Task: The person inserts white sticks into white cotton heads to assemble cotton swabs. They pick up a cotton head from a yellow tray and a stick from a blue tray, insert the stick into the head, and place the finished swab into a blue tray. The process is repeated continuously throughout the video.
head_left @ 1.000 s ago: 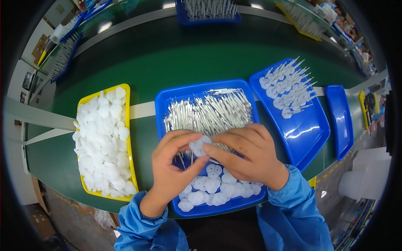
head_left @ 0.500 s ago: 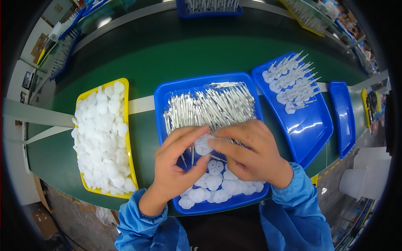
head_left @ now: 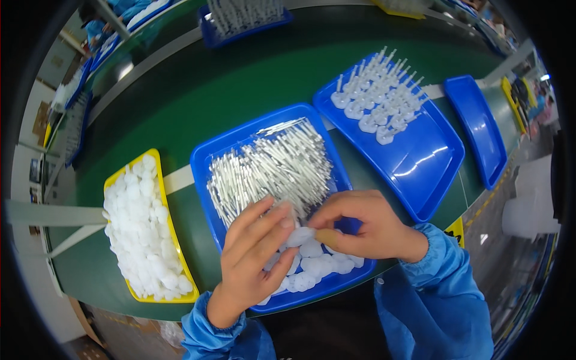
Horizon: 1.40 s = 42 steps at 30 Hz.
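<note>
My left hand [head_left: 255,255] has its fingers loosely curved, a translucent piece of plastic at the fingertips. Between both hands is a white plastic disc [head_left: 300,236], its right edge pinched by the thumb and forefinger of my right hand [head_left: 369,225]. Partly hidden by the fingers, the disc's exact grip on the left is hard to see. Both hands hover over a blue tray [head_left: 201,174]. Its far part holds many thin white-and-silver sticks [head_left: 273,168]; more white scalloped discs [head_left: 318,268] lie in its near part.
To the left, a yellow tray [head_left: 191,296] is heaped with white rounded pieces [head_left: 141,234]. A second blue tray [head_left: 414,174] at right carries rows of discs with upright sticks [head_left: 384,99]. Beyond it is a narrow blue tray [head_left: 480,135]. More filled trays stand across the green table [head_left: 150,126].
The view has shifted, so the trays appear turned and lower on the left. My right fingers have drawn slightly apart from my left, and the disc has tilted edge-on.
</note>
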{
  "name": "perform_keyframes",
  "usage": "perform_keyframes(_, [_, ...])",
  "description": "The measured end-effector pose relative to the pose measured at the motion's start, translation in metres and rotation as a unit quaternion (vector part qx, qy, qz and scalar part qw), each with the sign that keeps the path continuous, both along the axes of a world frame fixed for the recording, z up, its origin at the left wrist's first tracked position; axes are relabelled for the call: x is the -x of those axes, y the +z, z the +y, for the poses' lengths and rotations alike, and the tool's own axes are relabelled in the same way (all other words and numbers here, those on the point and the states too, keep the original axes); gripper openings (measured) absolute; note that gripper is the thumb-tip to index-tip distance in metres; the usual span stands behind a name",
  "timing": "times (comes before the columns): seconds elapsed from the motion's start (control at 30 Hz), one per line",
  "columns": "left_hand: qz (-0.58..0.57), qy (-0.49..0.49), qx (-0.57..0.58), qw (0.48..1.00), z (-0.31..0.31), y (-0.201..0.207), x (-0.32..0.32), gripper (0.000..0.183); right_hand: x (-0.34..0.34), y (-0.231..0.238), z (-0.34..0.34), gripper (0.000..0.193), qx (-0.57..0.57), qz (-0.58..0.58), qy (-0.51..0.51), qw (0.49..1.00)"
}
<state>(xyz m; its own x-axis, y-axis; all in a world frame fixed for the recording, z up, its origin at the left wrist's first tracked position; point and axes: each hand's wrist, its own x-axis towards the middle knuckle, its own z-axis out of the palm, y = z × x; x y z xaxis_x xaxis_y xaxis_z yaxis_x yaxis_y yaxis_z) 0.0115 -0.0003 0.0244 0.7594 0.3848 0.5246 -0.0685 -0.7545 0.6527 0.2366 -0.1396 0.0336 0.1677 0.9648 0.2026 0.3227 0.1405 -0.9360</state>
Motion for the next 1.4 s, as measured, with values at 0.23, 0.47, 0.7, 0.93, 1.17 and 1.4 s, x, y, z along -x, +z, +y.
perform_keyframes(0.23, [0.061,-0.093,0.064,0.992,-0.03,0.031,-0.004,0.053,-0.052,-0.01,-0.073,0.03,-0.073,-0.516,-0.145,0.841])
perform_keyframes(0.47, [-0.046,-0.273,0.087,0.957,-0.063,0.058,-0.037,0.049,-0.051,-0.015,-0.095,0.027,-0.031,-0.528,-0.145,0.836])
perform_keyframes(0.7, [-0.289,-0.138,0.05,0.946,-0.143,0.046,-0.081,0.049,-0.056,-0.027,-0.071,0.025,0.003,-0.459,-0.193,0.868])
perform_keyframes(0.93, [-0.155,-0.225,0.001,0.962,-0.097,0.063,-0.07,0.044,-0.095,-0.014,-0.079,0.013,-0.014,-0.406,-0.242,0.881])
perform_keyframes(1.17, [-0.054,-0.348,0.185,0.918,-0.133,0.09,-0.122,0.035,-0.216,-0.033,-0.097,0.024,0.189,-0.43,-0.425,0.774])
perform_keyframes(1.4, [0.153,-0.473,0.422,0.759,-0.123,0.13,-0.128,0.035,-0.191,-0.034,-0.088,0.023,0.188,-0.433,-0.382,0.794])
